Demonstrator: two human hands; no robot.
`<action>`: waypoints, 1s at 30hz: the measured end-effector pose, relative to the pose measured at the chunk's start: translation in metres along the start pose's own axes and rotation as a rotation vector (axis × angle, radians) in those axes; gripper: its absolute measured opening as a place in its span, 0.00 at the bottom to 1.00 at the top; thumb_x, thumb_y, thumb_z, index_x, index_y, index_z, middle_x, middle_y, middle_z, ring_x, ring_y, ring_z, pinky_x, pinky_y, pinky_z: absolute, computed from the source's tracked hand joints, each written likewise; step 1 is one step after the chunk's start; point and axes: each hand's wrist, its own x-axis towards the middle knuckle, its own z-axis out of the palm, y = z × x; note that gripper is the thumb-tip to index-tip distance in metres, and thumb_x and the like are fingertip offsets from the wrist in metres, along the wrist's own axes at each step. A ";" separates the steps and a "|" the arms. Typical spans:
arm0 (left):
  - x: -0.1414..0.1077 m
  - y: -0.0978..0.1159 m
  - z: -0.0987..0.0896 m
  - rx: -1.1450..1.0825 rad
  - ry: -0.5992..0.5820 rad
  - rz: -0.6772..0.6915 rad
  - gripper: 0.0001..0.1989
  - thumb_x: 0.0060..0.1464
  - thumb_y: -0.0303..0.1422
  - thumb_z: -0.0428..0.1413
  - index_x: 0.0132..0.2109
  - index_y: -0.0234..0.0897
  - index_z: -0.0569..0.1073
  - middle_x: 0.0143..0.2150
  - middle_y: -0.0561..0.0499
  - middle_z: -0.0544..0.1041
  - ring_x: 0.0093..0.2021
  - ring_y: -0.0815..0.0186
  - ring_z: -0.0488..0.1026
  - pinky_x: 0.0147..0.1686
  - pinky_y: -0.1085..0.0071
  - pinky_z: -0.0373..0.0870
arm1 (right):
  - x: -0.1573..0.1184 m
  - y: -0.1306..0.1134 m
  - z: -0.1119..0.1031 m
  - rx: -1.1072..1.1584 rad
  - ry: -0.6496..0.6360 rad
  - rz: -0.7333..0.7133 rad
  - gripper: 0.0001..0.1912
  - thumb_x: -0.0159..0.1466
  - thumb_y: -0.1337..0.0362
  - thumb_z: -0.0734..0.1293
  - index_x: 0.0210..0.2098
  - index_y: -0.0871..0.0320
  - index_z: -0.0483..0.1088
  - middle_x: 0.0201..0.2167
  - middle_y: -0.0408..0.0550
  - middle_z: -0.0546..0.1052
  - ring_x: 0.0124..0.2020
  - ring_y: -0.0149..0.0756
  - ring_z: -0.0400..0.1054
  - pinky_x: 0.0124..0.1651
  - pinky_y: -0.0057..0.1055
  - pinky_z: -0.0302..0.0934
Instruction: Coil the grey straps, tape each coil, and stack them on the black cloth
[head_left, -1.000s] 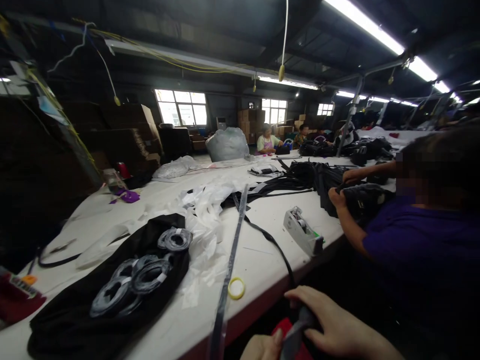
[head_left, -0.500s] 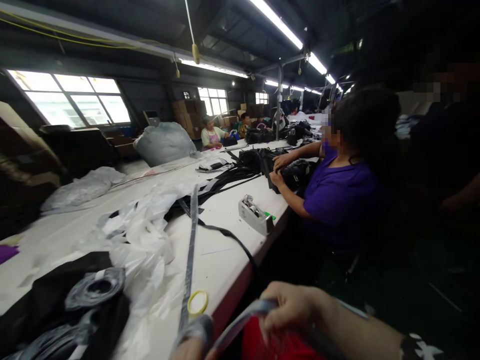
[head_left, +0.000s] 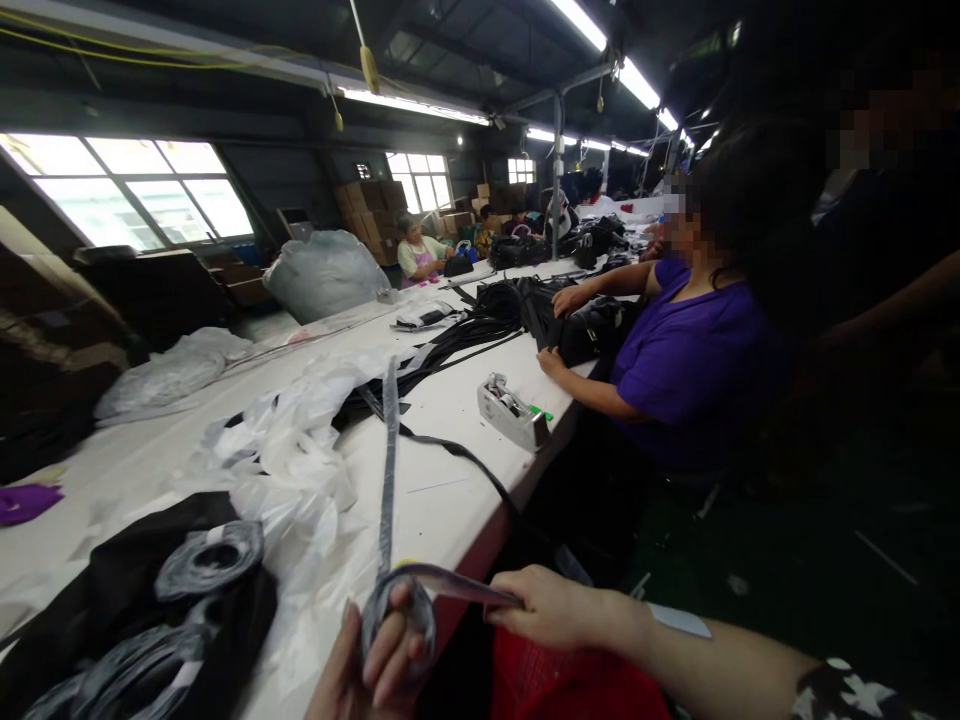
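Note:
A coil of grey strap (head_left: pixel 426 612) is wound round the fingers of my left hand (head_left: pixel 382 650), at the bottom centre over the table's edge. From the coil a length of strap runs right to my right hand (head_left: pixel 529 603), whose fingers are closed on it. Another straight piece of grey strap (head_left: pixel 389 450) lies on the white table (head_left: pixel 442 510) and reaches up to the coil. A yellow ring, mostly hidden, shows just behind the coil. Finished grey coils (head_left: pixel 210 558) with white bands rest on black cloth (head_left: pixel 142 540) at the lower left.
A tape dispenser (head_left: pixel 512 412) stands near the table's right edge. Crumpled clear plastic (head_left: pixel 300 450) and black straps (head_left: pixel 457 350) lie across the table. A person in a purple top (head_left: pixel 690 350) handles black items at the right. A red basket (head_left: pixel 570 680) is below my right hand.
My left hand has risen into fuller view with the coil round its fingers. My right hand has shifted slightly left and down, the strap now flatter between them. The view has turned slightly.

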 end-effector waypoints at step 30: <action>0.010 -0.013 -0.006 -0.232 -0.114 0.311 0.24 0.67 0.45 0.42 0.46 0.27 0.72 0.25 0.55 0.66 0.25 0.72 0.66 0.44 0.68 0.69 | 0.017 0.007 0.021 0.219 -0.404 0.010 0.26 0.65 0.42 0.60 0.37 0.61 0.71 0.27 0.46 0.73 0.30 0.35 0.66 0.37 0.32 0.61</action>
